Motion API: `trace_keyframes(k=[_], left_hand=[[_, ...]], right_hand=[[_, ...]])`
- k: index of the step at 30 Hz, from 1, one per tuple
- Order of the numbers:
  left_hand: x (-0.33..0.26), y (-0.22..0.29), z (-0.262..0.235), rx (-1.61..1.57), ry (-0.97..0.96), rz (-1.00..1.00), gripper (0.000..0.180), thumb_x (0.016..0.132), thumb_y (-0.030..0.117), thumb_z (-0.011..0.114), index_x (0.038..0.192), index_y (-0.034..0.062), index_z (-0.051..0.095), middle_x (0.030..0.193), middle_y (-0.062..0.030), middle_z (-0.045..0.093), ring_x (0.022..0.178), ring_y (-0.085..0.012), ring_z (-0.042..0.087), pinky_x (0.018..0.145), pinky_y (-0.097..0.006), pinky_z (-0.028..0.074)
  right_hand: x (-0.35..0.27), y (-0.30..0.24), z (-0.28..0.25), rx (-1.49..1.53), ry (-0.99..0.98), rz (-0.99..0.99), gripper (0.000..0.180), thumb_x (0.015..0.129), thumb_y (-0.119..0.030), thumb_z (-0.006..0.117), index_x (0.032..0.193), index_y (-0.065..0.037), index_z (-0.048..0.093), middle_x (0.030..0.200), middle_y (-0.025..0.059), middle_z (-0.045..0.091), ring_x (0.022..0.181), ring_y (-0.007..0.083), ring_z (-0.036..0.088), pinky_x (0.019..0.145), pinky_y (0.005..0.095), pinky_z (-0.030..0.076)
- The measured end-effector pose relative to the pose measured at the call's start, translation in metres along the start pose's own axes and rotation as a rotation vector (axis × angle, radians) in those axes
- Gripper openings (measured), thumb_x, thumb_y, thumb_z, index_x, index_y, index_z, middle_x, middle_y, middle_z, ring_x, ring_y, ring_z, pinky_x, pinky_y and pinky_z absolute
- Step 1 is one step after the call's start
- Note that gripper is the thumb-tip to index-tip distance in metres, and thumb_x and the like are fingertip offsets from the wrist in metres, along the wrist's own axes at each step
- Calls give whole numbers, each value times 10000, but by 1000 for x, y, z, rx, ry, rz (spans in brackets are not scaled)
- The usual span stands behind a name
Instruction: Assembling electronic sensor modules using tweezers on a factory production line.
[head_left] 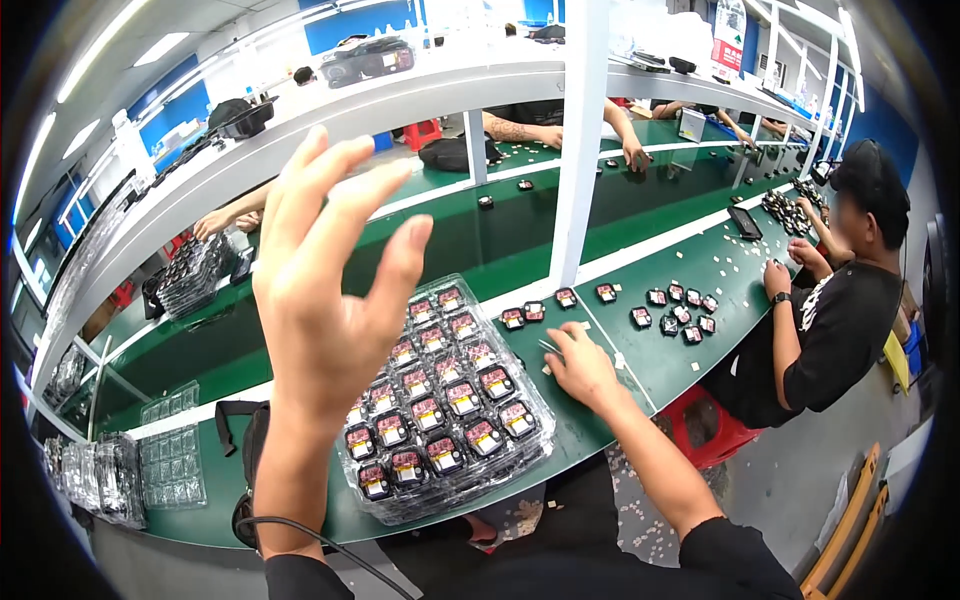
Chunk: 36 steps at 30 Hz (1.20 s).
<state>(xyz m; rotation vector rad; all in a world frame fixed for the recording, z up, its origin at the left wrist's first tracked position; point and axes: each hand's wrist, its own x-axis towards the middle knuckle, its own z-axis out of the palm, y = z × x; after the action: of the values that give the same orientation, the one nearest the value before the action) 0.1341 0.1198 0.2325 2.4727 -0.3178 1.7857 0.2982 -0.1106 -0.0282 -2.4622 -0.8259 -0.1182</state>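
Observation:
My left hand [325, 290] is raised over the table, fingers spread and nothing in it. It partly hides a stack of clear plastic trays [545, 432] just below it. In the top tray sit rows of small black square devices [427, 413] with red, yellow and white faces. To the right of the stack, my right hand [585, 368] is low over the green table [610, 330], its fingers closed on what look like thin metal tweezers [549, 347]. Beyond that hand lie a few loose black devices [534, 311].
A cluster of black devices [680, 315] lies farther right, before a seated person in black [840, 310]. White posts [580, 150] and an overhead shelf [500, 70] cross the bench. Clear empty trays [172, 465] are at left. Other people's hands [630, 150] work across the bench.

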Motion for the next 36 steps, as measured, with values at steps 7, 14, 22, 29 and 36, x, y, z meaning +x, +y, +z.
trace_keyframes(k=[7, 14, 22, 29, 36], left_hand=[[-83, 67, -23, -285, -231, -227, 321, 798, 88, 814, 1105, 26, 742, 1231, -192, 658, 1265, -454, 583, 1044, -521, 481], [-173, 132, -29, -502, -282, -323, 231, 820, 78, 765, 1040, 12, 737, 1116, -170, 709, 1106, -400, 681, 969, -487, 540], [-233, 175, -47, -773, -221, -677, 94, 903, -35, 700, 996, -27, 712, 999, -196, 731, 994, -378, 727, 913, -459, 580], [-244, 178, -37, -771, -366, -843, 138, 893, -93, 686, 1016, -43, 721, 1020, -189, 744, 974, -319, 731, 889, -370, 572], [-245, 187, -17, -846, -503, -768, 165, 852, -110, 706, 998, -35, 726, 966, -186, 736, 941, -336, 727, 830, -380, 580]], right_hand=[[73, -11, 22, -108, -120, 91, 553, 958, -470, 656, 1414, -173, 558, 1426, 201, 490, 1095, 400, 681, 925, 511, 559], [26, -12, 3, 54, -158, 3, 649, 905, -481, 716, 1430, -128, 568, 1430, 208, 516, 1166, 414, 638, 985, 478, 535], [7, 190, -104, -333, 526, 205, 305, 993, -215, 617, 1265, -103, 696, 1302, 153, 670, 1195, 365, 622, 1002, 466, 484], [11, 249, -85, -200, 172, 356, 444, 1056, -464, 482, 1453, -299, 592, 1598, 87, 456, 1512, 340, 334, 1223, 551, 192], [13, 176, -42, -70, 167, 111, 370, 1033, -367, 547, 1301, -163, 699, 1452, 92, 577, 1416, 289, 444, 1162, 518, 299]])
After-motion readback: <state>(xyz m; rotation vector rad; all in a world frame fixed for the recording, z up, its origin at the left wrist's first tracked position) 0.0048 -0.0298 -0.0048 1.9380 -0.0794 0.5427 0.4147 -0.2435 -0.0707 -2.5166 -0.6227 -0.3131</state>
